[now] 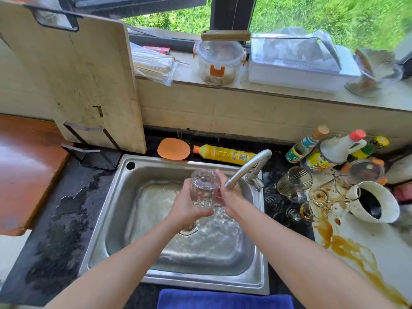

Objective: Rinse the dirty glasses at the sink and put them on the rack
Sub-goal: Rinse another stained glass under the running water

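Over the steel sink (116, 210) I hold a clear glass (204, 189), its round end tilted away from me. My left hand (186, 208) grips it from the left and below. My right hand (229, 195) presses on its right side, under the spout of the faucet (247, 168). Water ripples in the basin by the drain. Several dirty glasses (294, 182) stand and lie on the counter right of the sink, some with brown liquid (312, 210). The white dish rack (298, 68) with a clear lid sits on the windowsill.
A tipped white jug (379, 202) and a brown spill (347, 248) lie at the right. Bottles (334, 150) stand behind the glasses. A yellow detergent bottle (225, 153) and orange scrubber (174, 148) lie behind the sink. A cutting board (78, 81) leans at left. A blue cloth (223, 299) lies at the front.
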{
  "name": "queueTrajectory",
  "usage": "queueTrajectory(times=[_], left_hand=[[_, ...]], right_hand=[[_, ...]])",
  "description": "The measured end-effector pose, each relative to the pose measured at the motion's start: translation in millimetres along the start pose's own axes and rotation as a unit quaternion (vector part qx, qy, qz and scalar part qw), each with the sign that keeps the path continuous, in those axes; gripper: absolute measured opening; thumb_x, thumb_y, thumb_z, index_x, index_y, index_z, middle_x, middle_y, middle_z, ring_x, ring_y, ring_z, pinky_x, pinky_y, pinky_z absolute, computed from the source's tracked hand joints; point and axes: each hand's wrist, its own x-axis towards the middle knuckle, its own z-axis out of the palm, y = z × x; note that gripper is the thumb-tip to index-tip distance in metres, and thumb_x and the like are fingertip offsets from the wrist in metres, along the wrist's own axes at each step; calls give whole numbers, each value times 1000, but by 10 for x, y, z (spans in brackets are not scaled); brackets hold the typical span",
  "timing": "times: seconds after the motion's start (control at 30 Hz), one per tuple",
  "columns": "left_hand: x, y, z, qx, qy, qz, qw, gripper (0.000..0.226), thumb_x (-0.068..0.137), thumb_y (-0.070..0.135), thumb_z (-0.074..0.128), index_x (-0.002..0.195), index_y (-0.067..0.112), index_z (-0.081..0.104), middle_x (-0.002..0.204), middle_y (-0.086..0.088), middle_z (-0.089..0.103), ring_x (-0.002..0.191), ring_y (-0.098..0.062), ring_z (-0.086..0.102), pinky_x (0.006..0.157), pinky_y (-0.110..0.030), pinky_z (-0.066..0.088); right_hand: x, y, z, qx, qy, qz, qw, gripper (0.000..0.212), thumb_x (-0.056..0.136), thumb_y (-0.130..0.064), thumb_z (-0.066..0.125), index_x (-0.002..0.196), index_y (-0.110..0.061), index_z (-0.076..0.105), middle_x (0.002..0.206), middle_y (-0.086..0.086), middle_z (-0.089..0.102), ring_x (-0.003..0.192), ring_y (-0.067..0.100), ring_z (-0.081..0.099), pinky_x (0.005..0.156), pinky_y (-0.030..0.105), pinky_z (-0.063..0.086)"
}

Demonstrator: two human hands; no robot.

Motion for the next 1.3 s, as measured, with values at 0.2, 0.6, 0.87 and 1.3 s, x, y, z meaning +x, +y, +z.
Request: queueTrajectory(times=[0.2,0.6,0.87,1.3], left_hand=[[140,1,82,146,-27,9,989,75,60,9,87,116,26,41,105,6,58,95,-12,60,71,-24,54],[191,35,248,223,-98,37,969,75,61,18,85,119,31,39,111,11,55,106,-15,57,85,-37,55],[266,312,321,275,-158,50,947,80,66,46,82,135,33,43,124,8,60,105,-15,59,89,-39,52],[275,462,619,214,44,140,966,16,99,36,46,87,34,56,93,3,55,86,-19,54,70,-35,44]], right_hand=[[-60,140,-237,-64,-11,-52,997,34,103,-44,43,100,-21,68,96,-1,70,93,19,61,90,40,47],[-66,155,-419,-254,-29,-176,951,8,99,-44,49,100,-36,52,110,-7,60,107,17,59,99,42,46],[42,206,-783,-100,-47,-110,988,42,91,-38,67,128,-21,59,119,-2,65,93,11,65,66,19,47],[134,676,-679,303,-81,285,906,62,71,-60,77,102,-6,70,94,12,72,71,22,68,55,28,60]])
